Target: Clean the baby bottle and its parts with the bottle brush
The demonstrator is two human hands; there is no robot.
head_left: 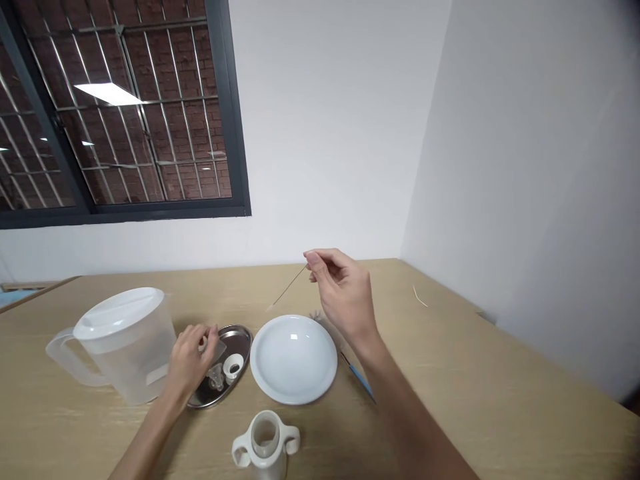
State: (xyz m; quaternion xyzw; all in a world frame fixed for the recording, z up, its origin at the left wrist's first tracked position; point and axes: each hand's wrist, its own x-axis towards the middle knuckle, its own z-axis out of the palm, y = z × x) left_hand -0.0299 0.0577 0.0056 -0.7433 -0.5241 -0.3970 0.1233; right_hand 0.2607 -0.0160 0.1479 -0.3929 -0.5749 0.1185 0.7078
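Before a white wall [340, 133] at a wooden table [450, 387], pinches a thin rod [289, 287] between thumb and fingers of the right hand [346, 291], at 12 o'clock from a white bowl [294, 367]. Holds the left hand [189, 353] over a metal tray [243, 335] at 9 o'clock, with fingertips too hidden to tell whether closed on a translucent piece [221, 349]. Shows the two-handled bottle [265, 460] open at 7 o'clock, apparently already taken apart, with teat [216, 379] and collar [232, 359] lying on the tray, not refitted.

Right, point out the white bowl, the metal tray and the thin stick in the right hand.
White bowl [293, 363]: head view, middle of its inside.
Metal tray [238, 339]: head view, bare surface near its far end.
Thin stick [290, 286]: head view, midway along its visible length.
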